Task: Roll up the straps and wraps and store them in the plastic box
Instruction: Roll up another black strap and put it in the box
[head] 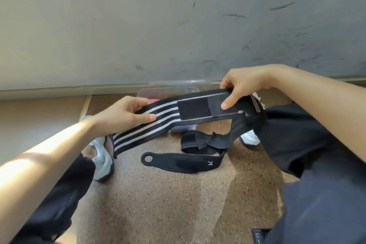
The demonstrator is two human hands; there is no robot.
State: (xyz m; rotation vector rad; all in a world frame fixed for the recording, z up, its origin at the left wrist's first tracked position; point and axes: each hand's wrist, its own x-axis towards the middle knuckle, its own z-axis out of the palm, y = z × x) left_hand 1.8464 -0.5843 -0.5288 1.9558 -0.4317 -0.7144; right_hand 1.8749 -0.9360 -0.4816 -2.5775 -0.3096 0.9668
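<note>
As fingers point(142, 118) pinch it, striped wrap point(158, 125) stretched between

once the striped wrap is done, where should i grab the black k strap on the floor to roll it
Probably pinch the loop end of the K strap, coming from above on its left. That end lies flat and free on the floor, while the right end runs against the crumpled black wrap.

Wrap point(158, 123): black, white lengthwise stripes, plain black patch at one end. Strap point(184, 162): solid black, small white logo mark. Box point(168, 91): clear (something red shows through). Floor point(168, 204): speckled tan-brown. Shoes point(103, 158) white, trousers point(297, 144) black. Wall point(138, 35) grey, dark scuffs.
</note>
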